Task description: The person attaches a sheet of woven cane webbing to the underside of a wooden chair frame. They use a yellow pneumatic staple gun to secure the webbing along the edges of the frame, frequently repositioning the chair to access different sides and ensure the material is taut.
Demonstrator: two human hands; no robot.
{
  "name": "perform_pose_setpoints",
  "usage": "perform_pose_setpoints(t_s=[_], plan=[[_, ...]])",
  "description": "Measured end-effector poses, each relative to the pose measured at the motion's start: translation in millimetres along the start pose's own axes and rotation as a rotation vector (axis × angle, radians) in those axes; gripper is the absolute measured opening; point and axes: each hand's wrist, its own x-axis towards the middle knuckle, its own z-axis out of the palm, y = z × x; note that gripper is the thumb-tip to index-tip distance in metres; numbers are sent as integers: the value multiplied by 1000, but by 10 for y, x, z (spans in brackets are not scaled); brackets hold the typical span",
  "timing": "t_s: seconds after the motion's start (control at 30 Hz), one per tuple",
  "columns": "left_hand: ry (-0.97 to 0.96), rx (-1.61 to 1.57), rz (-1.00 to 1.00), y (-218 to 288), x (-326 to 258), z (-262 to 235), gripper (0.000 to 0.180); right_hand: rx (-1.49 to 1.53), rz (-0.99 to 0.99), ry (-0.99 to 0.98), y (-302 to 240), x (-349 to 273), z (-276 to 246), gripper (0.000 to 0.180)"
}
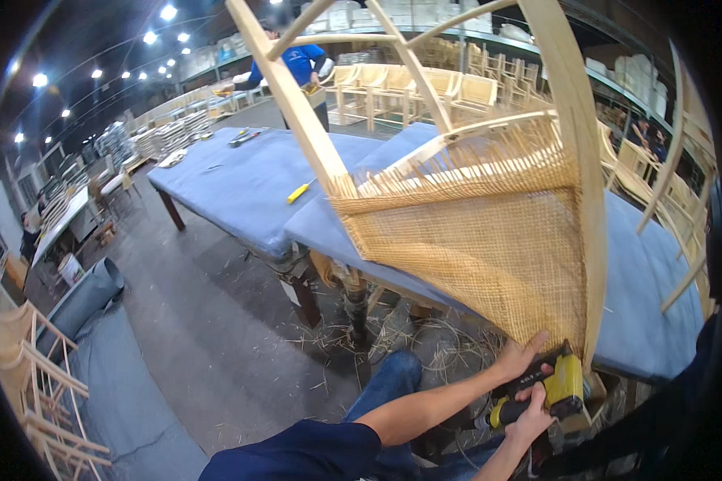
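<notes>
A pale wooden chair frame [579,160] stands tilted on the padded blue table, with woven cane webbing [473,240] stretched across it. Loose strands fringe the webbing's upper edge. At the lower corner, my left hand [524,357] grips the webbing's edge, its thumb lying on the weave and its other fingers partly hidden. Just below, my right hand [531,413] is closed around a yellow and black staple gun [565,383]. The gun's nose points up at the webbing beside the wooden rail.
The blue padded table [233,172] carries a yellow-handled tool [299,192] and other small tools. Cane scraps [449,345] litter the floor below. Chair frames stand at lower left [44,385] and right [686,200]. A person in a blue shirt [301,64] stands beyond the table.
</notes>
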Motion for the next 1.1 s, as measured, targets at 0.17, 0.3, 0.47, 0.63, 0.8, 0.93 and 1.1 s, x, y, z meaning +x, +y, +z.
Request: perform_pose_setpoints(t_s=[0.17,0.3,0.47,0.63,0.8,0.93,1.1], plan=[[39,-4,78,183,-57,-94,41,17,38,-94,143,8,-86,31],[-35,-66,24,188,-24,-62,46,-9,54,-132,78,37,-134,33],[-34,-60,11,230,-26,-95,42,54,81,-77,-85,-58,50,44],[-34,-135,33,147,-29,-113,44,33,84,-40,-150,-146,123,43],[27,-43,-25,111,-17,108,45,17,156,-58,-45,20,-186,31],[-27,287,-161,283,22,-243,54,-72,174,-99,5,-20,-7,40],[-35,-165,-56,35,102,-260,40,121,-9,-170,-138,41,108,73]])
